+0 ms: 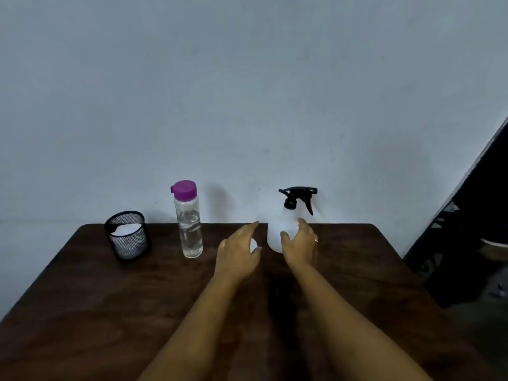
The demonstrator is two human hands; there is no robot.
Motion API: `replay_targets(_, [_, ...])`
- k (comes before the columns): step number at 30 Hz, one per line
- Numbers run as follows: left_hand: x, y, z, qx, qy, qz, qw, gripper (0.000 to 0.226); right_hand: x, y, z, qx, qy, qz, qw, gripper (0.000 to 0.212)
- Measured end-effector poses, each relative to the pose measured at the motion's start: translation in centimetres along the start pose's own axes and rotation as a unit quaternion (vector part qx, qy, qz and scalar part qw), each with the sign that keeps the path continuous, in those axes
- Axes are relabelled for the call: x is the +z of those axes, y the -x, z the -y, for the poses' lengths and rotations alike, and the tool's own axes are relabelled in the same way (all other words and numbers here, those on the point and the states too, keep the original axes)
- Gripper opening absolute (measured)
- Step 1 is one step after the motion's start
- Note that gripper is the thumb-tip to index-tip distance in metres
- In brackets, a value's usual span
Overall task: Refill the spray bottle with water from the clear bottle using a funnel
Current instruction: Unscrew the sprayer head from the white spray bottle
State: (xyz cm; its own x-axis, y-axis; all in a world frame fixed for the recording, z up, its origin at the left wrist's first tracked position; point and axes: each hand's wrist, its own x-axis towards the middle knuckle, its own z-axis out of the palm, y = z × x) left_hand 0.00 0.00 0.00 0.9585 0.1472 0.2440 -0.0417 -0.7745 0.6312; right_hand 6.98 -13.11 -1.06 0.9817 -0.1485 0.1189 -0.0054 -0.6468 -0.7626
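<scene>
While capped, clear bottle (188, 221) holds water (192, 243); mesh cup (128, 237), something white (123, 230).

wall (247, 92): pale grey-blue | table (110, 312): dark wood | light: dim
</scene>
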Motion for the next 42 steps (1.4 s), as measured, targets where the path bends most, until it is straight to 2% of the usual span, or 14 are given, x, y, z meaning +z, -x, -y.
replay_targets(4, [1.8,-0.4,1.4,0.013,-0.005,-0.014,1.0,0.061,1.7,-2.7,-0.4,0.011,-0.014,-0.013,1.0,0.073])
replay_targets(13, [3.8,1.6,3.7,0.057,-0.014,-0.068,0.996,0.061,3.6,-3.1,-1.4,-0.034,-0.074,-0.023,0.996,0.044])
replay_targets(19, [4.2,7.2,2.4,0.022,0.046,-0.067,0.996,0.078,0.7,4.4,-1.6,-0.1,-0.161,0.006,0.982,0.025])
replay_targets(24, [3.9,13.7,0.7,-0.017,0.097,-0.087,0.991,0.098,-1.4,12.5,-2.3,-0.156,-0.239,0.092,0.954,0.025])
replay_targets(29, [4.9,19.3,-0.5,-0.041,0.127,-0.124,0.983,0.087,-2.7,17.9,-4.1,-0.193,-0.229,0.119,0.947,0.021])
replay_targets(33, [5.2,21.1,-0.3,-0.055,0.101,-0.116,0.987,0.093,-2.6,19.5,-5.0,-0.194,-0.255,0.102,0.942,0.023])
replay_targets(35, [4.6,21.0,-0.2,-0.064,0.09,-0.096,0.989,0.098,-2.6,19.7,-4.7,-0.19,-0.319,0.096,0.923,0.033])
replay_targets(37, [4.2,20.9,-0.1,-0.071,0.081,-0.075,0.991,0.099,-2.5,19.6,-4.0,-0.182,-0.376,0.095,0.904,0.031])
replay_targets(39, [4.1,20.9,-0.1,-0.071,0.086,-0.069,0.991,0.097,-2.1,19.7,-3.5,-0.169,-0.405,0.078,0.895,0.024])
replay_targets(42, [4.2,20.9,0.2,-0.064,0.101,-0.077,0.99,0.088,-1.1,19.8,-3.0,-0.14,-0.445,0.035,0.884,0.026])
